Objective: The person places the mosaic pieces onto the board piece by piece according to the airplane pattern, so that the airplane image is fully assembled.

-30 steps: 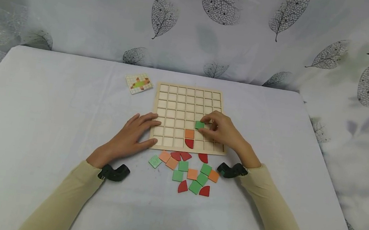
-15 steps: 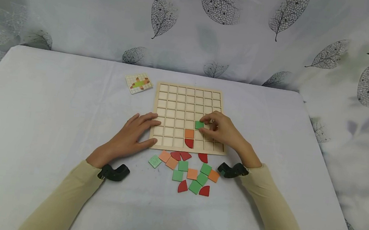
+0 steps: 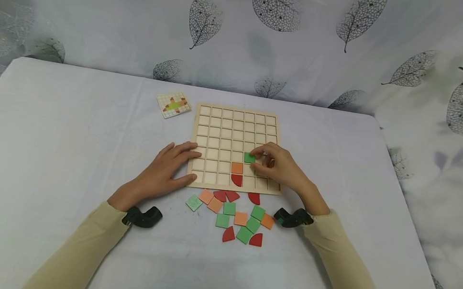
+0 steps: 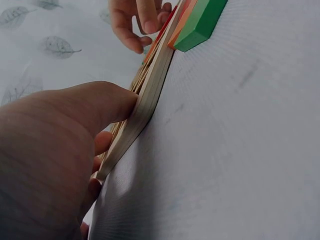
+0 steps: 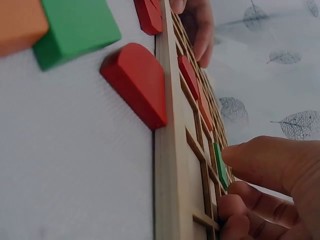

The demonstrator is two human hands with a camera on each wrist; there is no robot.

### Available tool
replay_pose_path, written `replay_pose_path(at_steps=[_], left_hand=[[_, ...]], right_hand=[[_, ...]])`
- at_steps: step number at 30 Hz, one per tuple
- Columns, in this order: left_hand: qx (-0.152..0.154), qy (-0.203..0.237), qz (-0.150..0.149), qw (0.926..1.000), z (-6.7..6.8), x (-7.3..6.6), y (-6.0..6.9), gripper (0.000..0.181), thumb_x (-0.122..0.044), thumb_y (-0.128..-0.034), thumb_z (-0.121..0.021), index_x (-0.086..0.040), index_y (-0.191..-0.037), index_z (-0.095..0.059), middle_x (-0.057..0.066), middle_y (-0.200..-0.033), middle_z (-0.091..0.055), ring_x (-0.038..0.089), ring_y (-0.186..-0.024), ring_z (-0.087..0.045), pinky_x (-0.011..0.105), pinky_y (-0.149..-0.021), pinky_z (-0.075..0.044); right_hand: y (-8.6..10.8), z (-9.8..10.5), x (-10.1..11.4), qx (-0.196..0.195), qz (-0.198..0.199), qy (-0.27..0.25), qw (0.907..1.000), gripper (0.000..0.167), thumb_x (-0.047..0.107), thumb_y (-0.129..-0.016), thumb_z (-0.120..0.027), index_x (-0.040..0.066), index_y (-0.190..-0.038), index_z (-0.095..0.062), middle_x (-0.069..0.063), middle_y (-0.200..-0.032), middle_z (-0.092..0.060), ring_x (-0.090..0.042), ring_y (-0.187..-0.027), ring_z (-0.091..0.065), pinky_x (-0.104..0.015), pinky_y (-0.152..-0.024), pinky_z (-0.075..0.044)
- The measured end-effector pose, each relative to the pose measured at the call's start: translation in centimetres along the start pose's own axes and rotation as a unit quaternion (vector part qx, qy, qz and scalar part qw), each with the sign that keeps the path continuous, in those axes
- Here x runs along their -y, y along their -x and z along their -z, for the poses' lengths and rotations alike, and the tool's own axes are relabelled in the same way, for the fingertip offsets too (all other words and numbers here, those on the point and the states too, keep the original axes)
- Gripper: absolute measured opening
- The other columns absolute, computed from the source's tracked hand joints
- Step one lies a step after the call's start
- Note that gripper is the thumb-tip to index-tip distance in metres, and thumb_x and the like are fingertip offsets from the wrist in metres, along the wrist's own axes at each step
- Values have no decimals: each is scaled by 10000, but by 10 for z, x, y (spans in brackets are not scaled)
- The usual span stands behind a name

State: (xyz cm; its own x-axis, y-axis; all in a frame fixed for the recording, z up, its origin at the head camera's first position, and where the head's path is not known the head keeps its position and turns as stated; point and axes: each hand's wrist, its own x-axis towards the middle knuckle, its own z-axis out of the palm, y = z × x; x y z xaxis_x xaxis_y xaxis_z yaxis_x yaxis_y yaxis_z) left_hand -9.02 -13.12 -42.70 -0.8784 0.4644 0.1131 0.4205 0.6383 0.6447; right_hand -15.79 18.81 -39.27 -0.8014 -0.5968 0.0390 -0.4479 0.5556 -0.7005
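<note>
A wooden grid board (image 3: 220, 139) lies on the table. My left hand (image 3: 163, 170) rests at its left edge, fingers spread over the rim; the thumb (image 4: 107, 102) lies on the border in the left wrist view. My right hand (image 3: 278, 167) is over the board's right half, fingertips at a green square tile (image 3: 249, 158) that sits in a cell. In the right wrist view the green tile (image 5: 220, 162) lies low in the grid, by the thumb tip (image 5: 232, 157). An orange square tile (image 3: 237, 168) and a red quarter-round tile (image 3: 236, 180) occupy cells nearby.
Loose green tiles (image 3: 244, 235), orange tiles (image 3: 240, 219) and red quarter-round tiles (image 3: 228, 234) lie in front of the board. A pattern card (image 3: 173, 104) lies off its upper left corner. Dark wrist cameras (image 3: 143, 216) sit on both wrists.
My right hand has shifted slightly toward me and to the right, its thumb drawing away from the green tile, which stays in its cell. The left hand has not moved.
</note>
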Motion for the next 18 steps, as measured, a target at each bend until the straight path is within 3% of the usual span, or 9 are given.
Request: replay_pose_path(at_steps=[18], left_hand=[[-85, -34, -120, 9999, -1, 0, 1, 522, -245, -924, -655, -45, -1380, -497, 141, -1509, -369, 301, -1407, -328, 483, -1203, -94]], right_hand=[[10, -3, 1, -197, 350, 2, 9992, 164, 31, -865, -720, 11, -1027, -698, -60, -873, -628, -154, -693, -565, -233, -616, -486]])
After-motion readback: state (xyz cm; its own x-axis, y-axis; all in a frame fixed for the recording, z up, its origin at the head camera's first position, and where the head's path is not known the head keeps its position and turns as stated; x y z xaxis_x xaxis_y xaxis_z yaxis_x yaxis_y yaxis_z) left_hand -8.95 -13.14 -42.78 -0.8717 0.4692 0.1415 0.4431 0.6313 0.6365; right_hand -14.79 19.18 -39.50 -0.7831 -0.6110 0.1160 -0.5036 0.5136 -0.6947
